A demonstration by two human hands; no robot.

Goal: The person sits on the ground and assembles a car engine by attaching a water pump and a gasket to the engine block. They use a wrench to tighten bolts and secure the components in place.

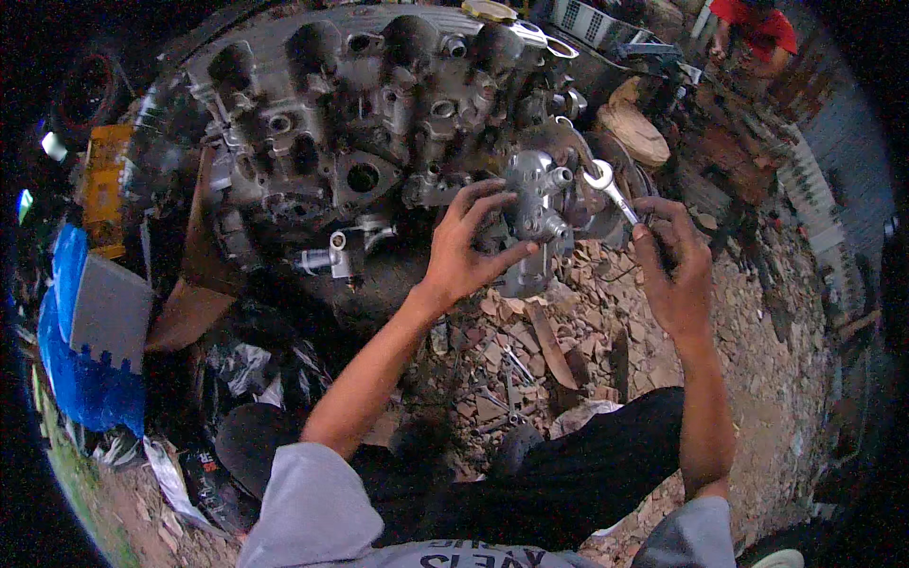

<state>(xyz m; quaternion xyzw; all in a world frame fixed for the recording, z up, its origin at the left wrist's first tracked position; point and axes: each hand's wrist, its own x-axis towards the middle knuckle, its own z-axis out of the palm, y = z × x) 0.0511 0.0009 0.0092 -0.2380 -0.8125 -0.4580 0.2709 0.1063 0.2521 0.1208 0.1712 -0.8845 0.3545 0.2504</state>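
Observation:
A grey metal housing with two stubby pipe fittings (530, 194) stands in front of me, at the right part of a large greasy engine block (369, 123). My left hand (464, 241) is at the housing's left side, fingers spread and thumb stretched below them; the fingertips appear to touch its edge. In my right hand (677, 265) is a shiny combination wrench (615, 194), pinched near its lower end. The wrench's head points up and left, beside a curved metal hook-like piece (578, 142) just right of the housing.
Loose spanners (514, 379) lie on rubble (587, 331) between my legs. Left are a brown cardboard piece (194, 284), a blue bag (90, 379) and a yellow crate (106, 185). A round wooden piece (634, 128) sits far right; beyond it is a person in red (762, 33).

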